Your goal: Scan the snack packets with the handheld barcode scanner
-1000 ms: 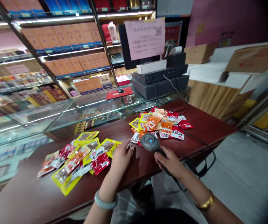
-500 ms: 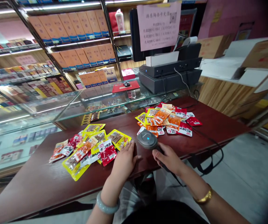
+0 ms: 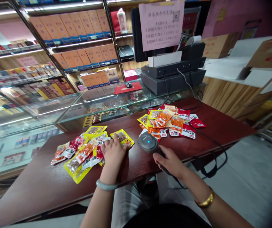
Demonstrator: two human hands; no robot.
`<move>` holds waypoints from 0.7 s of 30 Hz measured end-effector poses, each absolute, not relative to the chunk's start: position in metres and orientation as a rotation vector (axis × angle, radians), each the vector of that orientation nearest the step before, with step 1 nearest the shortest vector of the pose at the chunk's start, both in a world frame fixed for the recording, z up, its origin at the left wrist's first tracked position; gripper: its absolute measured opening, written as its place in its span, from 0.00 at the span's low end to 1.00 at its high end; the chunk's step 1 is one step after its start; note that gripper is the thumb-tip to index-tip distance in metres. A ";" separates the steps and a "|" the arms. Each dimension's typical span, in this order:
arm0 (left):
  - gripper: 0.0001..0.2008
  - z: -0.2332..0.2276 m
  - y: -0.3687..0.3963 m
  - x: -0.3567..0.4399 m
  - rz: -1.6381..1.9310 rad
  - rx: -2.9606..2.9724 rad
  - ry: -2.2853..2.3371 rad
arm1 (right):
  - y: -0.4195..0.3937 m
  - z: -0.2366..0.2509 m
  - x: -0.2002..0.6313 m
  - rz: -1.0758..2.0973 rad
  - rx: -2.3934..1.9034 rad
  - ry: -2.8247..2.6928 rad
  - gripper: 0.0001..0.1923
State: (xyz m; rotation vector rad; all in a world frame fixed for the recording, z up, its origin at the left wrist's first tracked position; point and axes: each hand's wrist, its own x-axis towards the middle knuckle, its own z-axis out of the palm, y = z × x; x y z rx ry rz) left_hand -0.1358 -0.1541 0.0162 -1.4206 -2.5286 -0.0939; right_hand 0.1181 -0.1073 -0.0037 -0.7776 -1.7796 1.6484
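My left hand (image 3: 113,150) lies flat, fingers spread, on the near pile of snack packets (image 3: 88,150), gripping nothing. My right hand (image 3: 170,162) is wrapped around the barcode scanner (image 3: 147,142), its head just above the dark red bench (image 3: 209,133). A second pile of packets (image 3: 171,122) sits just beyond the scanner.

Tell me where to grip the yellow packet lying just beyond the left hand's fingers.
The yellow packet lies flat on the table, so pinch its bare right edge, coming from above. The left hand and other packets crowd its left side.
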 end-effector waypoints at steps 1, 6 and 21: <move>0.43 0.016 -0.149 -0.135 -0.095 -1.470 -2.531 | -0.107 -0.004 0.118 1.643 -0.772 -1.787 0.23; 0.50 0.015 -0.126 -0.140 -0.224 -1.606 -2.626 | -0.103 -0.005 0.123 1.595 -0.790 -1.781 0.23; 0.17 -0.002 -0.127 -0.148 -1.538 -1.818 -2.712 | -0.095 0.012 0.122 1.440 -0.732 -1.778 0.25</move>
